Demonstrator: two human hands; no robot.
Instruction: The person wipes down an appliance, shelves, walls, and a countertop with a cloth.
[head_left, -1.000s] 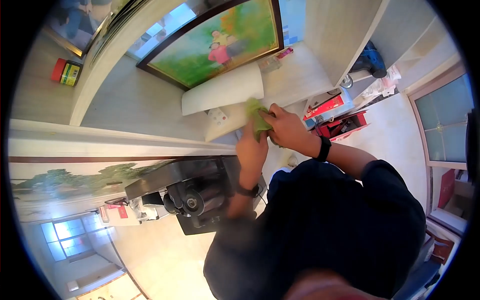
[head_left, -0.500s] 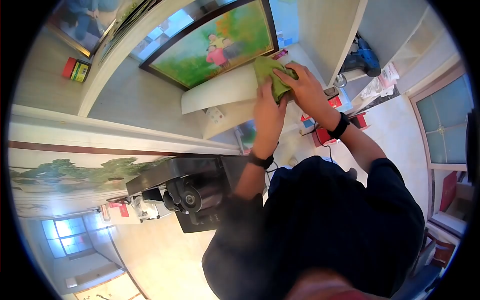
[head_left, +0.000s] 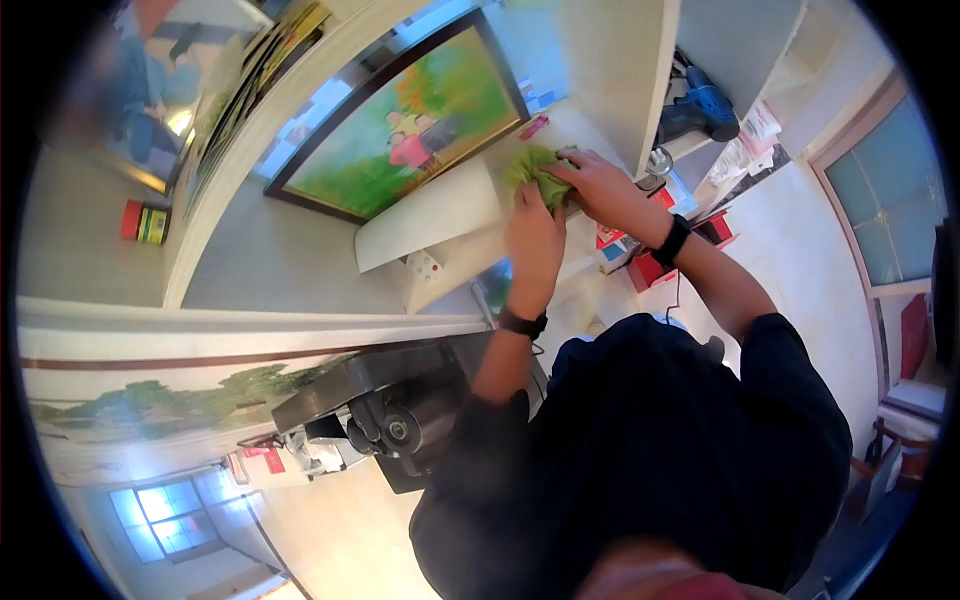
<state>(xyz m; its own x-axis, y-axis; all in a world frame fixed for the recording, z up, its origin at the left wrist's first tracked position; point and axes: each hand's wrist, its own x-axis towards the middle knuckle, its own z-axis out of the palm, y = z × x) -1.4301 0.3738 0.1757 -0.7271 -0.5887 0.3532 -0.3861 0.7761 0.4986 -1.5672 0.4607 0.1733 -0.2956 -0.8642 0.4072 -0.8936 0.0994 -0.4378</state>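
A crumpled green cloth (head_left: 545,172) is bunched between my two hands, above a shelf beside the framed picture. My left hand (head_left: 535,235) grips its lower side with the fingertips. My right hand (head_left: 598,188) has its fingers bent over the cloth's right edge. Just left of the cloth lies a curved white sheet or panel (head_left: 430,215), its left end raised off the shelf. The framed picture (head_left: 400,130) with painted figures leans behind it. A small pink object (head_left: 534,127) lies near the picture's lower right corner.
A blue-and-black power drill (head_left: 705,112) sits in the right compartment. At left, a red-lidded jar (head_left: 145,222) stands on another shelf. Red boxes (head_left: 650,268) are below my right forearm, and a black machine (head_left: 395,425) is at lower left.
The cloth has become more crumpled, and its upper flap has dropped. Both hands still hold it. The camera view has shifted, with the shelf and picture moving slightly left.
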